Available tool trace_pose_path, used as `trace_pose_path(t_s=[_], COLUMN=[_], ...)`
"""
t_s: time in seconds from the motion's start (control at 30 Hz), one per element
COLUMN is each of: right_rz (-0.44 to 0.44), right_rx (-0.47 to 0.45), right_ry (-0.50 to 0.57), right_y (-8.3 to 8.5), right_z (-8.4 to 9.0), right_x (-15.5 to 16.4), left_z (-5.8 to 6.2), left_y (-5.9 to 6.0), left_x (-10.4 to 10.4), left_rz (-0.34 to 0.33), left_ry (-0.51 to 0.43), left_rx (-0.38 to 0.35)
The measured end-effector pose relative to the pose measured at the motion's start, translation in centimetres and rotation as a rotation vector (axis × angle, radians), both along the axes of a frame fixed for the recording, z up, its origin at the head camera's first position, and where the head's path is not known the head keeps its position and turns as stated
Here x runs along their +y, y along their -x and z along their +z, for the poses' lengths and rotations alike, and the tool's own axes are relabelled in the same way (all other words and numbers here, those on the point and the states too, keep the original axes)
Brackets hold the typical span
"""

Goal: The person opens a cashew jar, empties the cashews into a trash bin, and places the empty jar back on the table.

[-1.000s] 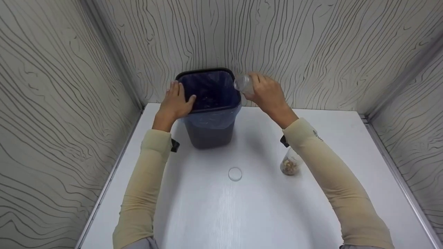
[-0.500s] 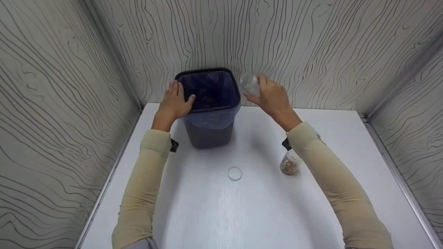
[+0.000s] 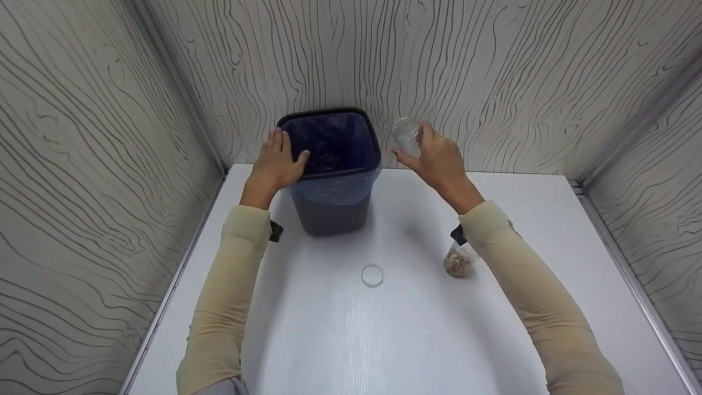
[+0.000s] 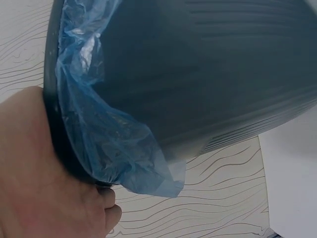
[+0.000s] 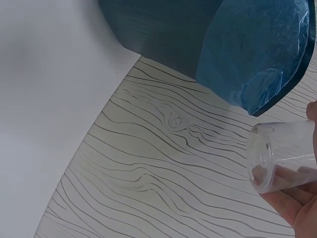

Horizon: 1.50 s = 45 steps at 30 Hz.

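Left hand (image 3: 276,164) is gripping the rim of the lined trash bin (image 3: 334,214); right hand (image 3: 439,159) is holding an empty clear jar (image 3: 406,135) just right of the bin, above the white table (image 3: 384,329).

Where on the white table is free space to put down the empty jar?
Bare table lies in front of the lid, and at the right beyond the nut jar. The far left is crowded by the bin, held by the left hand.
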State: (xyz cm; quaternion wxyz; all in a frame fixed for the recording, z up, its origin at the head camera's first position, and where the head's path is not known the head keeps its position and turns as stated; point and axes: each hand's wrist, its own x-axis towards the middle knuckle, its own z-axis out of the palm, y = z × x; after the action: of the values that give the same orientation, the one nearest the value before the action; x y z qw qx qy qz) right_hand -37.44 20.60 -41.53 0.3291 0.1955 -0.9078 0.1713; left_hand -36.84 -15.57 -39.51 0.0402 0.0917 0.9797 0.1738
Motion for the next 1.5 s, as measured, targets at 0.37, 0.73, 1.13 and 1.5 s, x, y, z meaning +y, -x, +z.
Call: trace_pose_path(t_s=[0.37, 0.73, 1.13, 1.5], right_rz=[-0.020, -0.005, -0.026, -0.049], right_rx=[-0.056, -0.072, -0.069, -0.075], right_ry=[0.047, 0.100, 0.106, 0.149], right_y=[-0.7, -1.5, -2.2, -3.0], right_z=[-0.9, -1.6, -2.5, -3.1], right_x=[0.4, 0.9, 1.3, 1.5], left_z=[-0.1, 0.2, 0.1, 0.1], left_y=[0.1, 0.1, 0.1, -0.1], left_x=[0.0, 0.0, 0.0, 0.0], left_rz=[0.015, 0.007, -0.001, 0.000], left_ry=[-0.005, -0.005, 0.008, -0.007], left_rx=[-0.016, -0.013, -0.003, -0.006])
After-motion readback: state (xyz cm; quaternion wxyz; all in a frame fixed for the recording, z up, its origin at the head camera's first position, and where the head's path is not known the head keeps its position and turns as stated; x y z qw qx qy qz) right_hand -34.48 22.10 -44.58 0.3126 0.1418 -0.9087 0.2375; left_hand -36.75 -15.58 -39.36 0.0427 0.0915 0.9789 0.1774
